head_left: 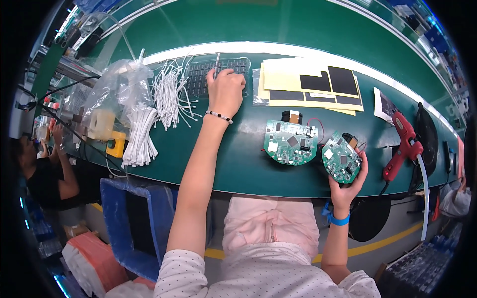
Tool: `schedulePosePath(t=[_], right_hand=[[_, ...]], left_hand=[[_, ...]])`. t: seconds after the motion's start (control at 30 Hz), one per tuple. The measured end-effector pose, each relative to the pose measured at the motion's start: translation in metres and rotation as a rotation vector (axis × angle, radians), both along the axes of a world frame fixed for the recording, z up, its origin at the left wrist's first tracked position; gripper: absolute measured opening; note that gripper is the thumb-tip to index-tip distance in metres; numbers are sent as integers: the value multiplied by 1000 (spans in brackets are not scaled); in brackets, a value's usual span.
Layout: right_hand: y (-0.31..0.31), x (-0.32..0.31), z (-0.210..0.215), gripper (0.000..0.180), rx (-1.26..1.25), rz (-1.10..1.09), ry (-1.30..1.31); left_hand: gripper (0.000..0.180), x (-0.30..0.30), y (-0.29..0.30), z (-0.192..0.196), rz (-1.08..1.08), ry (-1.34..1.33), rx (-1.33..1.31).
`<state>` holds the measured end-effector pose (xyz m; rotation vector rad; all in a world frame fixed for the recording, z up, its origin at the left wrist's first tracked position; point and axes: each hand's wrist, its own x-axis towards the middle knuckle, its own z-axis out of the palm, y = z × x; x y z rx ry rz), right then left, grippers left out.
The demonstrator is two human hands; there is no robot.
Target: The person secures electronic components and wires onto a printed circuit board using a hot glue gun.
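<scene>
My left hand (226,92) reaches over a clear tray of small black parts (198,79) at the far side of the table. Its fingers are bent and closed at the tray, and their tips are partly hidden. A thin pale line (217,62) runs up beside the index finger; I cannot tell if it is a tool. At the near edge, my right hand (350,186) grips a green circuit board (340,159) by its side, tilted, with a small wrapped component at its top. To its left, a similar circuit board (292,143) lies flat, a red wire looping from it.
White cable ties or leads (171,92) lie in bundles left of the tray, beside a plastic bag (117,84). Yellow sheets with black pads (310,82) lie behind the boards. A red glue gun (403,141) rests at right. A blue bin (131,223) stands below the table edge; another person is at left.
</scene>
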<state>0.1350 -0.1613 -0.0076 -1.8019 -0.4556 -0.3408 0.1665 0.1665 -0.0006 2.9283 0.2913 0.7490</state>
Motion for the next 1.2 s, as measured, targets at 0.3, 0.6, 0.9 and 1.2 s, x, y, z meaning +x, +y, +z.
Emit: schedulePosePath(t=[0.3, 0.6, 0.9, 1.2], right_hand=[[3, 0, -2, 88, 40, 5, 41], [2, 1, 0, 87, 43, -10, 42], [3, 1, 2, 81, 18, 16, 27], [1, 1, 0, 85, 23, -2, 18]], left_hand=[[4, 2, 14, 8, -88, -6, -122], [13, 7, 20, -3, -188, -139, -217], [9, 7, 18, -8, -173, -155, -153], [8, 5, 12, -3, -56, -27, -230]])
